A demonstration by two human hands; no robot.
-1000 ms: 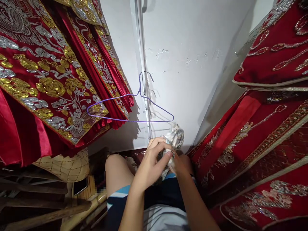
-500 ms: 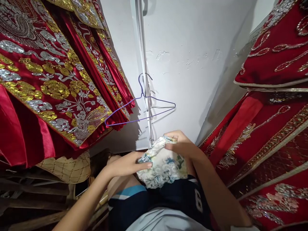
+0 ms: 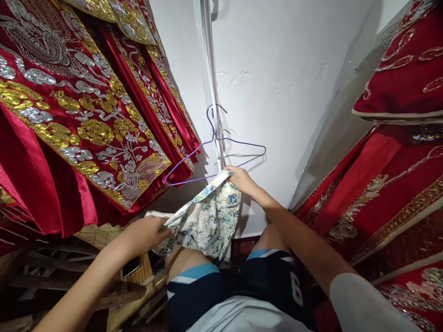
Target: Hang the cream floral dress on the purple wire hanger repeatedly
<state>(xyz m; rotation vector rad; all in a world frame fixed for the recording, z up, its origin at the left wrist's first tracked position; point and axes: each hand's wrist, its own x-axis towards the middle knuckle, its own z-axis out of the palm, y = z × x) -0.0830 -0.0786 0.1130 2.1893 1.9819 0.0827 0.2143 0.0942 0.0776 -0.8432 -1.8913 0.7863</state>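
A white floral garment (image 3: 204, 226) with blue, green and yellow print hangs stretched between my two hands above my lap. Its exact kind cannot be told from the folds. My left hand (image 3: 148, 233) is closed on the left end of its upper edge. Higher up and to the right, my right hand (image 3: 241, 179) pinches the other end of that edge. Just behind the cloth hangs a purple wire hanger (image 3: 188, 158), in front of the white wall. The garment and my right hand cover part of its bottom bar.
Red dresses with gold and silver sequins (image 3: 100, 129) hang at the left. More beaded red garments (image 3: 374, 184) hang on the right. A pale vertical strip (image 3: 209, 55) runs down the white wall (image 3: 277, 41). Wooden furniture (image 3: 121, 295) stands lower left, with a dark flat object (image 3: 132, 266) on it.
The bunched garment has been opened out and hangs down between my hands. My right hand rose toward the hanger, while my left hand moved out to the left. The view shifted slightly.
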